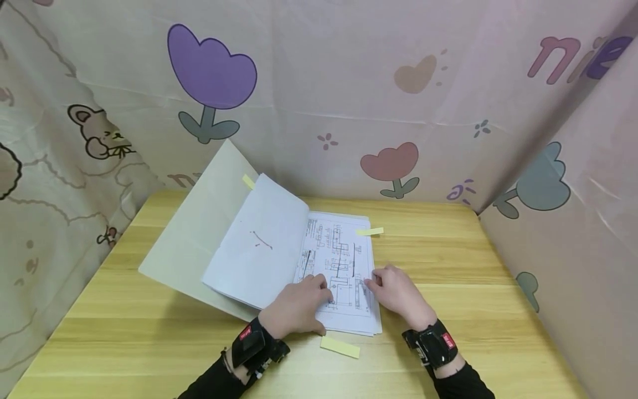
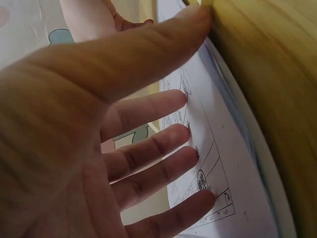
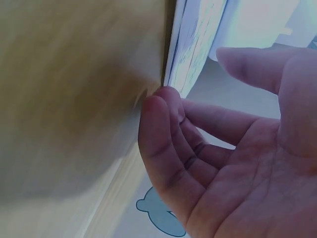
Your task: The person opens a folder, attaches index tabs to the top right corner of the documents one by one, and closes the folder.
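A stack of sheets lies open inside a cream folder cover (image 1: 191,227), which is raised on the left. Its right-hand page is a technical drawing (image 1: 344,260); a turned white sheet (image 1: 259,233) with a small curved mark leans against the cover. My left hand (image 1: 296,305) rests its spread fingertips (image 2: 183,157) on the drawing, its thumb at the bottom edge near a yellow sticky tab (image 1: 340,347). At the stack's right edge, my right hand (image 1: 399,293) touches the sheets with bent fingers; in the right wrist view, its thumb (image 3: 252,67) stands apart from them.
Another yellow tab (image 1: 370,231) juts from the page's upper right, and a third tab (image 1: 248,181) shows by the cover. The wooden table (image 1: 428,244) extends on both sides of the folder. A printed curtain (image 1: 309,72) hangs behind and at both sides.
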